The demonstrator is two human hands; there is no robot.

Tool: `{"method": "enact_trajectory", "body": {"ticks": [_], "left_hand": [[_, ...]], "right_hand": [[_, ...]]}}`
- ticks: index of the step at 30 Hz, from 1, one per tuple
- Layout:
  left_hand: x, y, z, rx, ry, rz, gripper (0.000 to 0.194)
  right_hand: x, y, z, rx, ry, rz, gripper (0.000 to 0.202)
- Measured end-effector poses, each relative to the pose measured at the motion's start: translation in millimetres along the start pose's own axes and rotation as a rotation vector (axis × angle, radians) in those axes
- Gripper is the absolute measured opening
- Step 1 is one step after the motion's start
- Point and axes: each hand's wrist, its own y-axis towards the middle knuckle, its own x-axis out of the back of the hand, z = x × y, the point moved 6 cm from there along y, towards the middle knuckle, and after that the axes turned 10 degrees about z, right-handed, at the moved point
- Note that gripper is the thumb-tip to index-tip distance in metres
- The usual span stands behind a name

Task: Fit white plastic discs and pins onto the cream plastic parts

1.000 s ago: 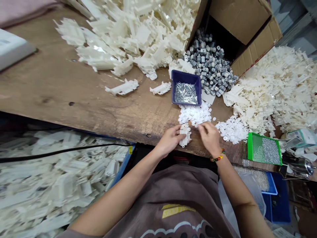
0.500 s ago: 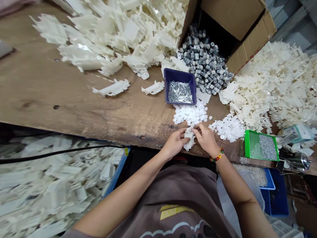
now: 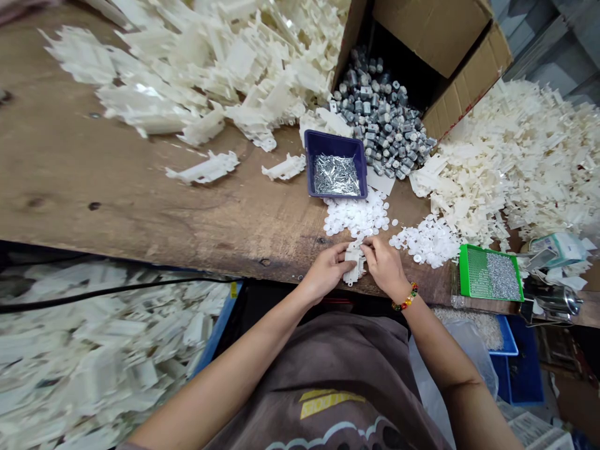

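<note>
At the table's front edge, my left hand [image 3: 327,270] grips a white plastic housing part [image 3: 352,265] by its left side, thumb on top. My right hand [image 3: 383,265] is closed at the upper right of the same part, its thumb and fingers pinched there; whatever small piece may sit between them is hidden. Just beyond the hands lies a heap of small white plastic gears [image 3: 359,212]. A second heap of white discs [image 3: 426,242] is to the right of my right hand. Behind the first heap stands a purple bin [image 3: 309,165] holding thin metal pins.
Small motors [image 3: 379,119] spill from a cardboard box [image 3: 462,84] at the back. White plastic parts [image 3: 210,62] are piled back left, more parts [image 3: 525,169] at right. A green tray [image 3: 465,272] of small metal pieces sits right. A black cable [image 3: 117,289] crosses the lower-left parts pile.
The view has shifted slightly, so the table things appear a little further left. Both hands stay on the white housing part, with the right fingers moved slightly at its upper end.
</note>
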Motion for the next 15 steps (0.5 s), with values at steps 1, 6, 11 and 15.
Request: {"method": "enact_trajectory", "body": {"ticks": [1, 6, 11, 15], "left_hand": [[-0.1, 0.0, 0.3, 0.001, 0.007, 0.003, 0.049], [0.3, 0.8, 3.0, 0.009, -0.002, 0.020, 0.051], [1.7, 3.1, 7.5, 0.040, -0.018, 0.033, 0.052], [1.6, 3.4, 7.7, 0.045, -0.022, 0.024, 0.050]], "right_hand": [[-1.4, 0.7, 0.7, -0.003, -0.008, 0.022, 0.016], [17.6, 2.0, -13.1, -0.065, -0.103, -0.005, 0.024], [49.3, 1.0, -48.5, -0.141, -0.413, -0.087, 0.018], [50.6, 6.0, -55.7, -0.070, -0.309, -0.087, 0.016]]}}
